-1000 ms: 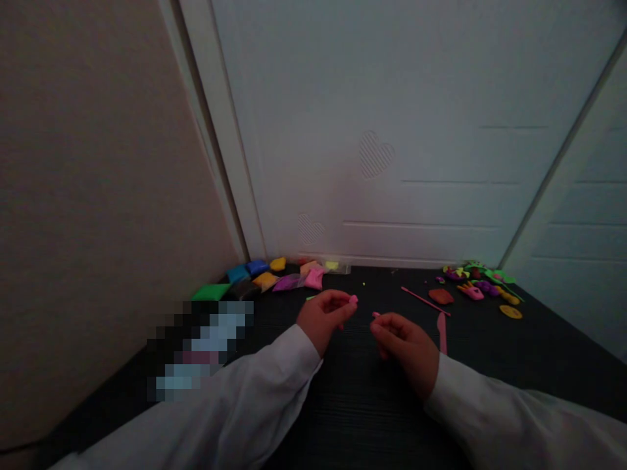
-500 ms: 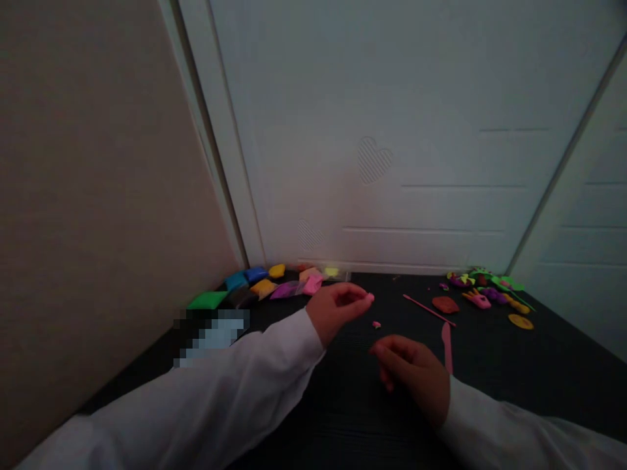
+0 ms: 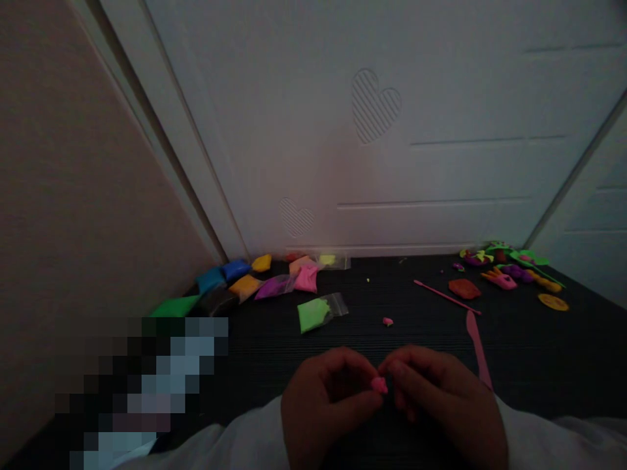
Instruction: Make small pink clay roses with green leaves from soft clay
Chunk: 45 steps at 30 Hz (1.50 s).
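My left hand pinches a small lump of pink modelling clay between thumb and fingertips. Close beside it on the right is my right hand, its thumb and forefinger pressed together. What lies between those fingertips, if anything, is too small and dark to make out. Just beyond both hands, a smaller pink clay bit rests on the black table. A pink plastic knife lies by my right hand, its lower end hidden behind the wrist.
A light green clay bag lies ahead of my left hand. Several coloured packs, among them a pink one, line the back left. At right are a thin pink stick, a flat red piece, a yellow disc and shaped clay pieces.
My left hand has drawn back toward me with the pink clay, meeting my right hand. The light green bag has come into sight. The camera view has tilted lower.
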{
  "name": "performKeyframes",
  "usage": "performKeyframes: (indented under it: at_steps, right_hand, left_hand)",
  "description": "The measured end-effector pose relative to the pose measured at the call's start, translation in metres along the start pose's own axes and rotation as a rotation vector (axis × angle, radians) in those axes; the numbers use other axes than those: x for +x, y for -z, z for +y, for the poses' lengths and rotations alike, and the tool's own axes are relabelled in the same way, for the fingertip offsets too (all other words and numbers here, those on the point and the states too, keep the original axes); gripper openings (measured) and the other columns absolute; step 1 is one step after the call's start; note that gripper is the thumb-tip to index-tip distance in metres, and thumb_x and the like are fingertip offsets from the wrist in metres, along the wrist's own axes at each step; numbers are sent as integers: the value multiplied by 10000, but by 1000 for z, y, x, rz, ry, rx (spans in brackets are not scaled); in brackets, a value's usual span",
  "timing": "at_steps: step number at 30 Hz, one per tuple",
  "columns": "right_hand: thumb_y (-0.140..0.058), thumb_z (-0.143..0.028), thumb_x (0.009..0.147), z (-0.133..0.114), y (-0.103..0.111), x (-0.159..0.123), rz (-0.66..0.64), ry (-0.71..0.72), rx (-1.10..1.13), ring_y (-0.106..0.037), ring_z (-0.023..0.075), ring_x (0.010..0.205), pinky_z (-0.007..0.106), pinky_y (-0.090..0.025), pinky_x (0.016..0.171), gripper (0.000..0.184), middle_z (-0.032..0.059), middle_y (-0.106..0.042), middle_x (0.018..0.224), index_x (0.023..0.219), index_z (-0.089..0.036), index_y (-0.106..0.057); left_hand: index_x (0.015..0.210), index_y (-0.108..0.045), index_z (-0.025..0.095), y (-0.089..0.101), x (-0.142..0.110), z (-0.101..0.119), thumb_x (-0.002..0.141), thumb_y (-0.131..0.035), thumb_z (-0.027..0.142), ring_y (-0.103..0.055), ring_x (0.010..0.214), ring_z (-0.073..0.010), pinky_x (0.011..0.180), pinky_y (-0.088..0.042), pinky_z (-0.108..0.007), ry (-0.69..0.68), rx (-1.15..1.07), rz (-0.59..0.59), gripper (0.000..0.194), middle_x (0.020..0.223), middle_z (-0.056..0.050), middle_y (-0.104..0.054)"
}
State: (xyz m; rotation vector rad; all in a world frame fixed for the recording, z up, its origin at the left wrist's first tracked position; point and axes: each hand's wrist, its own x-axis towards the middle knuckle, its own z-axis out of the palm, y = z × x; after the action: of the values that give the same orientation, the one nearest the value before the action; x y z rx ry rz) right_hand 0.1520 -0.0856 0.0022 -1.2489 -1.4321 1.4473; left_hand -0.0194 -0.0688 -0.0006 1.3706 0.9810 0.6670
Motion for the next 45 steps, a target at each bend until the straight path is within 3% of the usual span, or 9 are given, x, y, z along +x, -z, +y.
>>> performKeyframes:
  at_steps: [6,13,20,24,30,35,40,45]
  right_hand:
    - [-531,-425,685,-1,1,7,-3,-55,135,-455,83,460,210,-344,442,226,-16,-530,529,721,-219,-613]
    - [-580,-377,654,3,4,9,13,-77,220,-493,104,503,221,-370,459,193,11,-578,571,767,-230,-634]
    - [-511,-378,729,-12,7,5,-15,-135,178,-447,58,507,187,-354,498,241,-32,-514,548,632,-163,-560]
    - [-607,-340,658,-10,9,4,-41,-162,214,-396,33,499,158,-302,470,196,-62,-475,537,643,-159,-533]
    - [-606,-311,667,-6,9,5,-38,-151,170,-457,49,586,168,-332,522,164,-46,-550,640,793,-205,-598]
    - [-536,-334,725,-6,9,4,-34,-120,169,-484,58,574,187,-365,538,197,-37,-564,639,864,-207,-596]
    - [-487,-356,759,-4,10,5,-49,-35,195,-456,51,557,185,-349,527,209,-35,-537,618,743,-167,-574]
    - [-642,-272,629,-5,9,3,-52,-81,246,-420,39,537,169,-316,501,172,-61,-498,584,689,-165,-521]
  left_hand:
    - [735,-599,200,1,2,1,605,-652,210,-530,597,-65,536,-398,-160,0,-95,-16,140,706,27,-616]
    - [743,-598,206,3,5,5,627,-633,175,-536,630,-63,556,-392,-153,45,-191,-69,126,719,32,-620]
    - [698,-602,140,-5,0,23,616,-635,185,-493,561,-58,528,-376,-166,132,-144,35,99,638,18,-585]
    - [733,-606,148,-5,1,23,633,-628,221,-481,546,-55,514,-362,-170,129,-101,50,126,617,24,-564]
    - [728,-587,158,-5,0,17,605,-654,210,-494,567,-54,514,-361,-168,150,-102,55,150,652,24,-580]
    - [759,-579,168,-3,-1,16,634,-639,220,-511,607,-51,549,-384,-166,127,-129,-19,149,713,23,-595]
    - [762,-573,172,-1,-1,17,644,-633,210,-515,620,-44,570,-390,-158,123,-132,-43,137,709,35,-589]
    - [759,-568,170,-1,-1,18,627,-647,192,-515,632,-46,567,-382,-150,125,-136,-29,156,701,38,-583]
